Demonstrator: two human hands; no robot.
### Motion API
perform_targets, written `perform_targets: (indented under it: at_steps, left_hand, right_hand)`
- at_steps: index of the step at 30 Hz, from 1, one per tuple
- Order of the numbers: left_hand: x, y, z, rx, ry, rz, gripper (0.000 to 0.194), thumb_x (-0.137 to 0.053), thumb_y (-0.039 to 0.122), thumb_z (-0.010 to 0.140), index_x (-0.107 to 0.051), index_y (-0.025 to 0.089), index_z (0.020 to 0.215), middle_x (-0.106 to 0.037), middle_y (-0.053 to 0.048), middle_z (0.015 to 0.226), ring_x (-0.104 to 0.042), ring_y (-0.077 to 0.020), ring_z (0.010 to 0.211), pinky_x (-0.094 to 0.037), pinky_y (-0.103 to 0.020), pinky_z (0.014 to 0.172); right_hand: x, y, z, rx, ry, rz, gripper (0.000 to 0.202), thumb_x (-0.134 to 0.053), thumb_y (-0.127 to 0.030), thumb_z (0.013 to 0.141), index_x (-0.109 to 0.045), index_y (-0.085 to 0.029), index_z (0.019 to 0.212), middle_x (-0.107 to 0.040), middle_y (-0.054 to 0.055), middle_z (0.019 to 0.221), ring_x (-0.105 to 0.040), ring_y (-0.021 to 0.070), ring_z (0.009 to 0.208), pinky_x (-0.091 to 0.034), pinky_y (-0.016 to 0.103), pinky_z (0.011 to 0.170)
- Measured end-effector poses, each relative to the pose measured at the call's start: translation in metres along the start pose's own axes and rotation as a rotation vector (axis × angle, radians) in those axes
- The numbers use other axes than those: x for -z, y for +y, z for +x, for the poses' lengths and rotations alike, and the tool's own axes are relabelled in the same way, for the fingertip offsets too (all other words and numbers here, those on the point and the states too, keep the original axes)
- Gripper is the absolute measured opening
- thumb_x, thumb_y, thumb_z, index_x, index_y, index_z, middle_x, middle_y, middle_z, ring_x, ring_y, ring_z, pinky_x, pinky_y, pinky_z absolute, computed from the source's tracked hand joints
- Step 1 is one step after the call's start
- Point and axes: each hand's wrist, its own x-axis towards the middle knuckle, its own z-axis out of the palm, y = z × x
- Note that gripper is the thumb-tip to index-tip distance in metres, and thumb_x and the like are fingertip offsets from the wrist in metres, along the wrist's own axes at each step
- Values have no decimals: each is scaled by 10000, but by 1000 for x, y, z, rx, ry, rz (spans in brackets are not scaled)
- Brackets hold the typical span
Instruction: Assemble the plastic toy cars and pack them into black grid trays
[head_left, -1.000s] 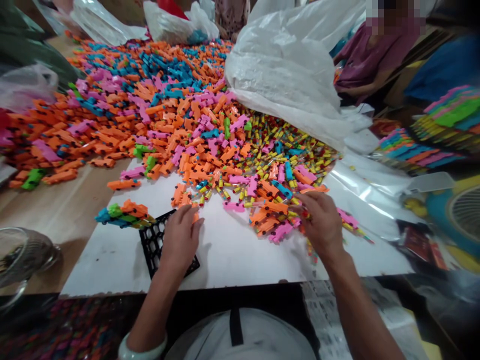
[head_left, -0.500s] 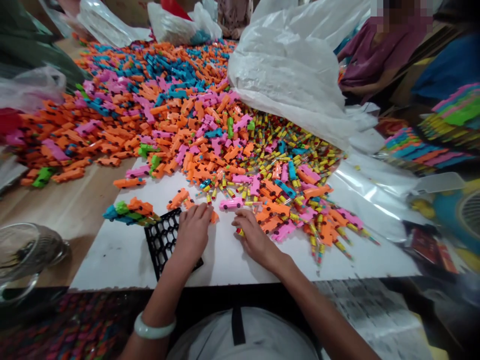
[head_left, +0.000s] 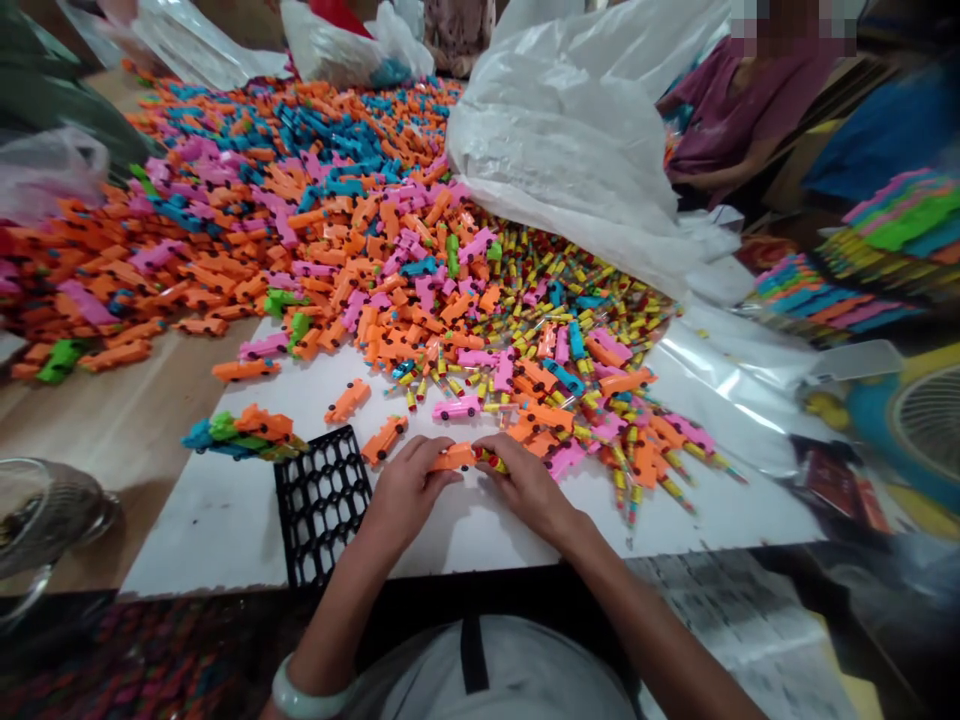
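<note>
Between its thumb and fingers, my left hand (head_left: 411, 490) pinches an orange toy car (head_left: 453, 458). Facing it, my right hand (head_left: 521, 485) is closed on a small yellow and red pencil piece (head_left: 490, 460), whose tip meets the car's end. A black grid tray (head_left: 322, 505) lies left of my left hand, and toy cars on pencil pieces (head_left: 247, 432) stick out from its far left corner. Just beyond my hands rest a pink toy car (head_left: 456, 408) and a loose orange car (head_left: 385, 440).
Behind my hands spreads a big heap of toy cars (head_left: 217, 270), with yellow pencil pieces (head_left: 577, 275) on the right under a white plastic bag (head_left: 562, 140). A glass mug (head_left: 52, 520) stands at left, a fan (head_left: 926, 420) at right. A person in purple (head_left: 750, 110) sits across.
My left hand has come off the black tray and now holds an orange car close to me. My right hand has brought a pencil piece against it. The view has shifted slightly.
</note>
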Motion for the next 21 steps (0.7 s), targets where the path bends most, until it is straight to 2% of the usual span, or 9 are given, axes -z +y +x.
perform_targets:
  at_steps: [5,11,17,21]
  left_hand:
    - [1,8,-6,13,66,-159,176,-626,247,835,-639,227,1009,-672,-8,880,-637,-155,825,-514,-260,756]
    - [-7,7,-10,88,98,-251,198,-649,257,800,-662,218,994,-700,-22,908,-652,-169,853,-527,-282,785]
    - [-4,10,-8,161,81,-303,222,-650,279,778,-677,217,989,-701,-23,897,-645,-175,850,-518,-301,803]
    - [-3,12,-9,276,69,-375,225,-673,276,715,-697,225,933,-702,-16,877,-633,-182,850,-497,-313,823]
  right_hand:
    - [7,7,-4,88,-1,21,316,-509,-95,890,-599,-223,1164,-666,85,1055,-627,208,985,-514,344,865]
    - [7,10,-4,162,51,6,365,-511,-69,875,-616,-227,1186,-683,86,1039,-631,209,984,-528,354,862]
    - [9,11,-1,201,84,-14,410,-493,-19,853,-614,-223,1187,-679,85,1012,-631,203,968,-539,344,839]
    - [6,9,-3,253,79,-85,413,-468,-12,859,-594,-206,1201,-676,93,999,-621,213,964,-539,354,824]
